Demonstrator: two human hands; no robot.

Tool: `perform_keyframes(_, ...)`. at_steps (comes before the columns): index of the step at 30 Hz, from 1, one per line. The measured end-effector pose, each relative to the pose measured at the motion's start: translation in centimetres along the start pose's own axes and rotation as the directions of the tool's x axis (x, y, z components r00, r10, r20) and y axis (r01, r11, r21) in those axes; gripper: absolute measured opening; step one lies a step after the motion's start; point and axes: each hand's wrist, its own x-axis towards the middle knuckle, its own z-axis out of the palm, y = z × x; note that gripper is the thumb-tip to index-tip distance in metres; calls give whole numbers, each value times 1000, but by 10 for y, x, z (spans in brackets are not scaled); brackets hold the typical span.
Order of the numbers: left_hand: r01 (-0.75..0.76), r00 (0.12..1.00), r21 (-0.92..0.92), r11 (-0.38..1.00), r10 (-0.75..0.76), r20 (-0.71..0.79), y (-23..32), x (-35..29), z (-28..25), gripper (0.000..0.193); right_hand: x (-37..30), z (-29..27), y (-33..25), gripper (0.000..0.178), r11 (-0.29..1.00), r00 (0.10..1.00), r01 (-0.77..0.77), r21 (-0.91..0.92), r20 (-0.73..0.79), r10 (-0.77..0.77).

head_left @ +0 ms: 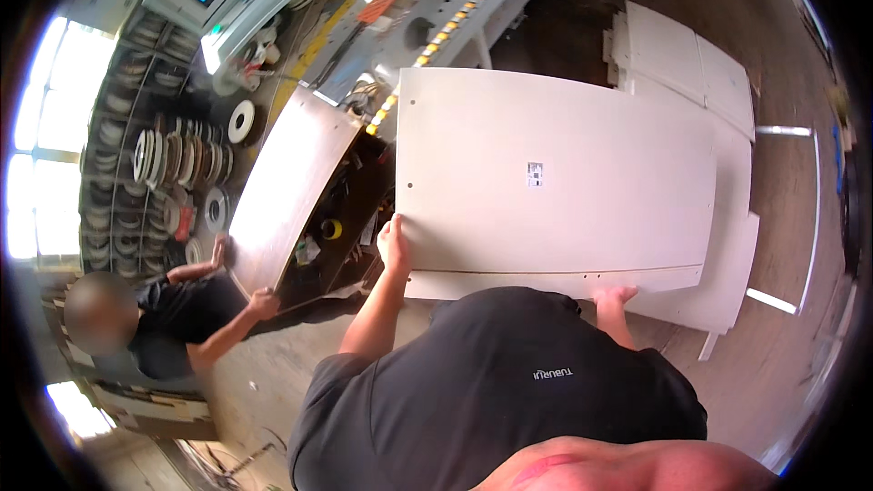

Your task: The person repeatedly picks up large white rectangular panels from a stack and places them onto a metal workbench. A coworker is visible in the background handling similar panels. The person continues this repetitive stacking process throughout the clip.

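The large white panel (pixel 564 141) is the landmark here: it spans the space before the person, whose black T-shirt (pixel 509 382) is at its near side. Its long axis runs left to right, its broad face is turned up, and the short end with two drilled holes points left. More small holes run along a strip at its near edge; whether that strip belongs to a second board I cannot tell.

The left hand (pixel 395 247) is closed around the panel's left edge, close to the near corner. The right hand (pixel 614 298) is at the near edge, toward the right end; its fingers touch the board, but how far they close beneath it I cannot tell.

A small black-and-white printed label (pixel 535 174) sits near the middle of the panel, too small to read. The T-shirt bears a line of small pale lettering.

Right of the panel and partly under it lie other white boards (pixel 727 182). Beyond its far left corner runs a row of yellow-and-white rollers (pixel 443 37). Well to its left, a co-worker (pixel 195 309) grips a glossy pale-brown board (pixel 289 186).
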Motion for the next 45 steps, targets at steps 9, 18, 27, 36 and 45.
perform_keyframes(9, 34, 940, -251, 967, -116, -320, -69, 11, -146, 39, -42, 137, 78, 66, 966, 970, 108, -237, 238, -50)
perform_keyframes(18, 81, 848, -497, 864, -322, -421, -85, -8, -260, 33, -128, 221, 226, 63, 920, 813, 191, -342, 581, 47)
perform_keyframes(27, 169, 967, 55, 984, -154, -203, -173, -46, -380, 43, -167, 233, 297, 61, 631, 867, 289, -720, 477, 147)
perform_keyframes(36, 299, 886, -60, 952, -300, -354, -139, -73, -333, 43, -175, 275, 312, 50, 321, 782, 493, -808, 574, 244)
perform_keyframes(45, 374, 726, -91, 923, -352, -591, -153, -49, -318, 46, -145, 295, 319, 55, 116, 717, 638, -761, 642, 269)
